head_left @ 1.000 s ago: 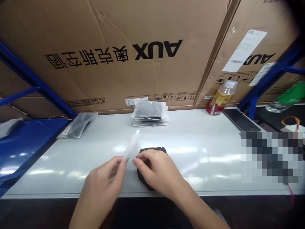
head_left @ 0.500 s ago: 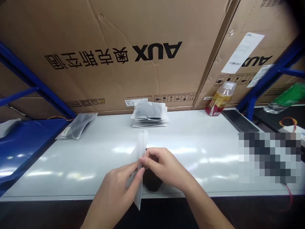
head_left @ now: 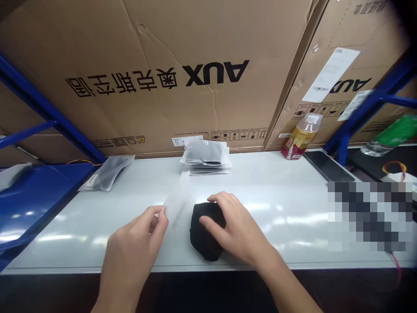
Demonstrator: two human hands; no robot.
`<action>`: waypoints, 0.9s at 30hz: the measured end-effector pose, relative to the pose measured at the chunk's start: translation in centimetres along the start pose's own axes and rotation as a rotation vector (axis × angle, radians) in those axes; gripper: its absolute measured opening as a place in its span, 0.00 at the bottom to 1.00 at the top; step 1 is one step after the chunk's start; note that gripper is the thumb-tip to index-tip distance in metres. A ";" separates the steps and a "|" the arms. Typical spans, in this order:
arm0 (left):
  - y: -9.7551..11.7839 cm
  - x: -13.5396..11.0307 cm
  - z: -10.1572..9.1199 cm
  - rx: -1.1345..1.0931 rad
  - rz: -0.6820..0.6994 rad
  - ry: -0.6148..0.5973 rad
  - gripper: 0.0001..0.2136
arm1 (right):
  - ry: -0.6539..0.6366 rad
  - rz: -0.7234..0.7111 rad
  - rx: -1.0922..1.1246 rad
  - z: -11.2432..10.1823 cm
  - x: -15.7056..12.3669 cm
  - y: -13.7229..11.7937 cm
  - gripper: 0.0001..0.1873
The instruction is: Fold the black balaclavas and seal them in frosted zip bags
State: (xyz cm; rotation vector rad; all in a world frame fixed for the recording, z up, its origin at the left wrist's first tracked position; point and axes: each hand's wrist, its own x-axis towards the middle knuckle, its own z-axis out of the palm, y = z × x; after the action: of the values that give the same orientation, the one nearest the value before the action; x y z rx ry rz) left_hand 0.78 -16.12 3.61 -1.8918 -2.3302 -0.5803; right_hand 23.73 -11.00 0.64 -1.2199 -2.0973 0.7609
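Observation:
A frosted zip bag (head_left: 177, 202) is pinched at its near edge by my left hand (head_left: 135, 243), its fingers closed. The bag stands tilted above the table, slightly blurred and see-through. To its right lies a black folded cloth item (head_left: 203, 243) near the table's front edge; its exact kind cannot be made out. My right hand (head_left: 236, 228) reaches over the right side of this black item, thumb across its top and fingers apart at its far edge. Part of the black item is hidden under that hand.
Several filled frosted bags (head_left: 206, 158) are stacked at the back of the white table (head_left: 97, 217). Another bag (head_left: 110, 174) lies back left. A drink bottle (head_left: 301, 137) and a dark phone (head_left: 329, 166) are at right. Large cartons (head_left: 156, 34) and blue rack posts (head_left: 76, 137) bound the table.
My hands have moved apart. The left one carried the bag to the left; the right one let go of the bag and came over the black item, which stayed in place.

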 end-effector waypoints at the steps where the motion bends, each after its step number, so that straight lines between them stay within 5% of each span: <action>1: -0.2 0.2 0.4 0.038 0.034 -0.008 0.16 | -0.049 -0.085 -0.026 0.1 -0.6 0.5 0.28; 3: -0.6 0.6 1.4 0.079 0.097 -0.048 0.18 | -0.175 -0.224 -0.097 0.5 -2.1 1.5 0.50; 5: -0.6 1.0 2.5 0.076 0.172 -0.102 0.20 | -0.234 -0.279 -0.205 1.0 -4.1 2.5 0.58; 8: 0.0 1.1 3.7 -0.009 0.285 -0.240 0.20 | -0.219 -0.316 -0.361 0.9 -6.8 3.7 0.53; 11: 1.2 1.0 4.2 -0.159 0.249 -0.430 0.20 | -0.160 -0.345 -0.362 -0.1 -8.1 3.8 0.50; 14: 2.5 0.7 4.2 -0.353 0.113 -0.539 0.19 | 0.080 -0.249 -0.241 -0.3 -7.7 3.1 0.46; 18: 3.2 0.5 4.6 -0.587 0.068 -0.563 0.16 | 0.343 -0.173 -0.097 2.5 -5.8 2.5 0.45; 22: 2.4 0.7 5.0 -0.736 -0.033 -0.511 0.16 | 0.235 -0.258 -0.212 5.1 -4.8 2.9 0.50; 27: 1.3 0.9 5.2 -0.792 -0.125 -0.433 0.19 | 0.020 -0.222 -0.371 3.9 -3.7 2.1 0.47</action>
State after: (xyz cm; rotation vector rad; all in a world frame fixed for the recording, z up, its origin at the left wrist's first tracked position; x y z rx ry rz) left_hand 2.69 -13.33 -0.67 -2.3700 -2.7574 -1.4048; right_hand 23.53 -14.17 -4.20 -1.1428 -2.3769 0.2649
